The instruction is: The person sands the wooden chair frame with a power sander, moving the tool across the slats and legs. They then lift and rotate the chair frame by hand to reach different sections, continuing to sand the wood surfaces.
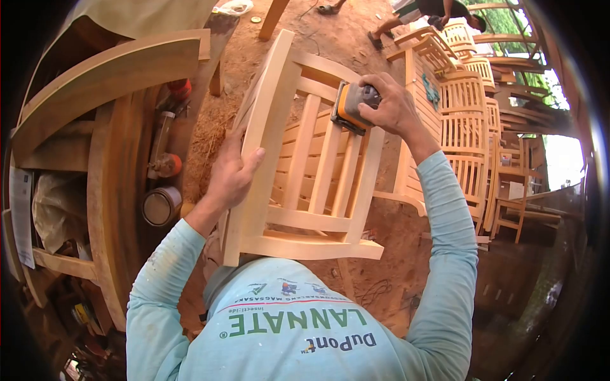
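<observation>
In front of my body a pale wooden chair is tilted, with its slats facing up and its lower edge close to my shirt. My right hand is wrapped over a yellow and black electric sander, which rests on the slats near the far right side of the frame. My left hand grips the chair's left side piece, its thumb on the upper face and the other fingers hidden behind the wood.
Several slatted wooden chairs stand in a row at the right. Curved wooden furniture is close on the left, near a round can. Another person bends over at the top right. The ground is reddish dirt.
</observation>
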Tool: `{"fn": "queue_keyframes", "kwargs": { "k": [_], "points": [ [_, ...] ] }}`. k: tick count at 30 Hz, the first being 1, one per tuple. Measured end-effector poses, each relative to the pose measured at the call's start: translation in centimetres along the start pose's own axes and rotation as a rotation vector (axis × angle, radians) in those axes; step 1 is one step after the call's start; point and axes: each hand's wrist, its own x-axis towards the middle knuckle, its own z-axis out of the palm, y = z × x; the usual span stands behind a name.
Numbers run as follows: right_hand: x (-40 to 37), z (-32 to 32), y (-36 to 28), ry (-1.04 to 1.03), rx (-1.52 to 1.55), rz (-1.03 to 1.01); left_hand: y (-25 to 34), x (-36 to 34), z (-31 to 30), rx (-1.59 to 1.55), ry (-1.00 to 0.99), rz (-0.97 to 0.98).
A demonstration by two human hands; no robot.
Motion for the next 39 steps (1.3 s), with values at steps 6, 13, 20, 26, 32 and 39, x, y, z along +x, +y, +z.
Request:
{"fn": "queue_keyframes", "kwargs": {
  "k": [6, 13, 20, 26, 32, 39],
  "points": [
    [4.0, 0.5, -4.4, -0.038, -0.090, -0.109, 0.1, -0.1, -0.1, 0.004, -0.003, -0.001],
    [5.0, 1.8, -5.4, -0.024, -0.090, -0.111, 0.2, -0.1, 0.2, -0.037, 0.042, 0.027],
    [-1.5, 0.3, 0.1, 0.026, 0.010, 0.118, 0.0, -0.1, 0.0, 0.019, 0.012, -0.001],
    [-4.4, 0.5, 3.4, 0.037, 0.121, 0.197, 0.6, -0.2, -0.3, 0.050, -0.008, 0.006],
    [1.7, 0.0, -1.4, -0.052, -0.017, 0.045, -0.1, 0.0, 0.2, 0.018, 0.020, 0.062],
    [6.4, 1.1, -5.8, -0.125, -0.063, -0.037, -0.4, -0.1, 0.3, -0.050, 0.040, 0.026]
  ]
}}
